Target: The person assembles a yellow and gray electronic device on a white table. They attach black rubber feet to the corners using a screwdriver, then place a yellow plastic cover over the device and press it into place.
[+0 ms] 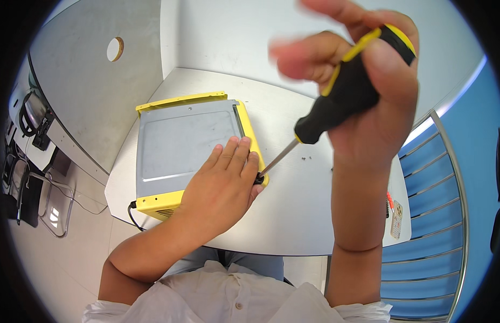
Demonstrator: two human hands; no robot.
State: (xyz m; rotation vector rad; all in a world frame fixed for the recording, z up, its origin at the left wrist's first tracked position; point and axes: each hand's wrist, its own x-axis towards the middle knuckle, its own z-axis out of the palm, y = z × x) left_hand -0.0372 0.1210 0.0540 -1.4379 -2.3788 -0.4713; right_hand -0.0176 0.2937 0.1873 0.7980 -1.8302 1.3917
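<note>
A yellow box-shaped appliance with a grey metal panel [180,140] lies on a white table [298,215]. My left hand [223,183] rests flat on the panel's near right corner, fingers spread toward the yellow edge. My right hand [363,91] is raised close to the camera and grips a screwdriver [341,91] by its black and yellow handle. The metal shaft slants down and left, and its tip meets the appliance's right edge beside my left fingertips.
Small dark screws [305,159] lie on the table right of the appliance. A black cable [132,212] leaves the appliance's near left corner. A small tool with a red part [394,212] lies at the table's right edge. Blue panels stand at right, a metal-framed chair at left.
</note>
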